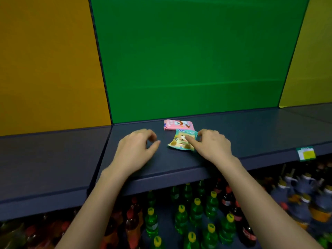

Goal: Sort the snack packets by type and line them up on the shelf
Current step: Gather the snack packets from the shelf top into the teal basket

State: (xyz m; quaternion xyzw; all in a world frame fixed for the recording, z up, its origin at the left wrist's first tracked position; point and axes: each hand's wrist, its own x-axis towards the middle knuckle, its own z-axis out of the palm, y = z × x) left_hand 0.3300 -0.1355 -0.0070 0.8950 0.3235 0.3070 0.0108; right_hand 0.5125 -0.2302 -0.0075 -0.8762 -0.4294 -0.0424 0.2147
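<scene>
Noting green bottles [181, 218] under shelf [251, 137]. Price tag [306, 153] on shelf lip, right. On shelf, left of packets: left hand [136, 150], fingers [150, 134] loosely curled, narrow gap, holding nothing. Right hand [213, 144]: pinches yellow packet [179, 142], one digit flat on its face, rest curled at its right corner. Lies mid-shelf, near edge slightly lifted. Just behind, corners touching: pink packet [177, 124], flat, close to green panel [188, 60].

A shop aisle: a dark grey display shelf [233, 141] carries a green-and-yellow price label [306, 154] on its front edge, and below stand rows of green plastic drink bottles with yellow caps [196, 211].
</scene>
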